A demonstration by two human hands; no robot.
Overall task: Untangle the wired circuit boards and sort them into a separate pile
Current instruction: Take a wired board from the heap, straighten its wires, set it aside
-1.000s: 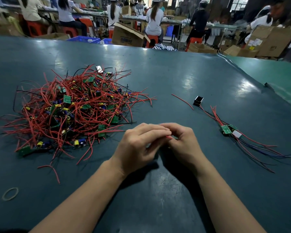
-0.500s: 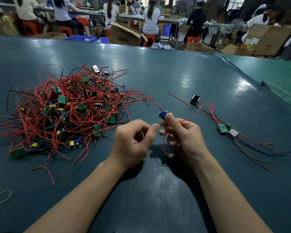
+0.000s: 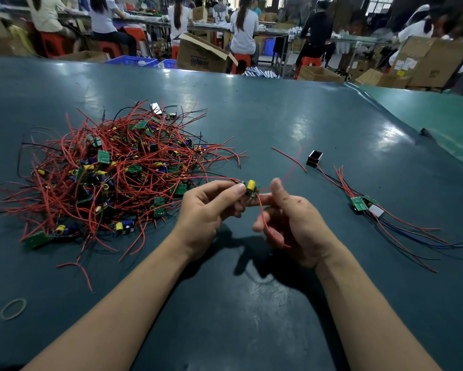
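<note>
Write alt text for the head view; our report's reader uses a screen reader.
The left hand pinches a small circuit board while the right hand holds its red wire. A tangled pile lies left, a small sorted pile right.

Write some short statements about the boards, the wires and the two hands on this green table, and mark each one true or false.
1. The left hand pinches a small circuit board with a yellow cylindrical capacitor. True.
2. The big tangle of red-wired circuit boards lies right of the hands. False: it lies to their left.
3. The small sorted pile of wired green boards lies to the right. True.
4. The right hand is empty. False: a red wire runs through it.
5. The tan rubber band lies on the tangle. False: it lies apart, on the dark green table.
</note>
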